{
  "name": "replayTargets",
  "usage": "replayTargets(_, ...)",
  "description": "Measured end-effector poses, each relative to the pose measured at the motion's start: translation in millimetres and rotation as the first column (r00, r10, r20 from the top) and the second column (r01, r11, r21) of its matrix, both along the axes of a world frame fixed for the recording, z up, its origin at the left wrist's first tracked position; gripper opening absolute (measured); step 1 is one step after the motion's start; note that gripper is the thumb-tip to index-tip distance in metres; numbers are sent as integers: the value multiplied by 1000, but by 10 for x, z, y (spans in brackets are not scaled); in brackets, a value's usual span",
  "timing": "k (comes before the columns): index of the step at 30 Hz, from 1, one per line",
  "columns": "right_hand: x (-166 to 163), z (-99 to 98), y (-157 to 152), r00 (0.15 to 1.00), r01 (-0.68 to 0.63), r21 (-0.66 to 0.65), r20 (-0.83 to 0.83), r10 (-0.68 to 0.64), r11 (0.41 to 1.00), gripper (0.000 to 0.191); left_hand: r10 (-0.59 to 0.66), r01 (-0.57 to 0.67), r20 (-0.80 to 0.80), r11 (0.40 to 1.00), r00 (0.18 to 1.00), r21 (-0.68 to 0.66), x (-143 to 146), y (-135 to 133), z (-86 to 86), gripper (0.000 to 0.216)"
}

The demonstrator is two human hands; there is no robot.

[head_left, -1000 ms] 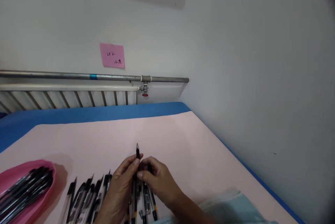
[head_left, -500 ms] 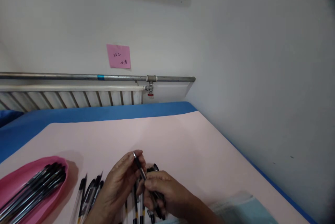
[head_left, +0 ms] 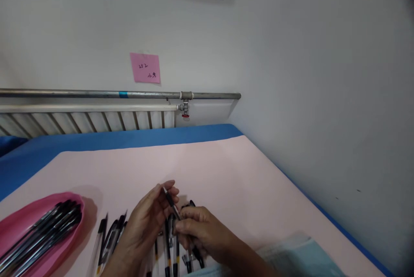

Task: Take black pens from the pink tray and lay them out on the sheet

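Note:
My right hand (head_left: 203, 231) pinches a black gel pen (head_left: 170, 201) between thumb and fingers, its silver tip slanting up to the left. Around that tip my left hand (head_left: 148, 212) is cupped, fingers apart and loosely bent; whether they touch the pen cannot be told. Beneath both hands lie several clear-barrelled pens (head_left: 167, 249) with black ends, partly covered by the hands. More such pens (head_left: 102, 236) lie left of my left wrist. The lower end of the held pen is partly hidden by my right hand.
A pink bowl (head_left: 82, 212) at the lower left holds a bundle of black pens (head_left: 42, 234). Pink sheeting (head_left: 207, 160) covers the blue tabletop (head_left: 145, 139). Light-blue cloth (head_left: 297, 255) lies at the lower right. Behind are a radiator (head_left: 90, 119), a pipe (head_left: 213, 95) and a wall.
My left fingers have loosened and spread a little around the pen's tip. My right hand keeps its hold on the pen and has risen slightly in view.

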State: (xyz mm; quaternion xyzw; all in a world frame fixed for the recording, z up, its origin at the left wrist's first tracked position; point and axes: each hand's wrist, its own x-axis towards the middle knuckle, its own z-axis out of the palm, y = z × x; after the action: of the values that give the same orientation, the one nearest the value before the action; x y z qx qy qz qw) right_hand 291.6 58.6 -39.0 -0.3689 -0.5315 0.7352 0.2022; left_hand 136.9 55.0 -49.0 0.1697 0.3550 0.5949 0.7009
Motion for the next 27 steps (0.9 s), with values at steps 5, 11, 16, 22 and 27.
replayTargets(5,4,-3,3,1000,7,-12,0,-7,1000,16,11,-10,-26,1000,1000,30,-24,-9,-16,23)
replayTargets(11,15,-46,9,993,-26,78,121,17,997,11,248,-251,-66,966,967,-55,-152,87,-34,11)
replayTargets(16,43,-109,31,993,-14,133,115,-1,991,14,316,-319,-42,944,948,-84,-259,124,-5,5)
replayTargets(22,55,-147,48,993,35,123,110,-48,992,14,159,-164,-94,985,983,-47,-154,57,44,14)
replayTargets(27,32,-90,42,992,23,117,122,-37,993,13,-11,9,-150,1000,989,-14,-74,23,16,21)
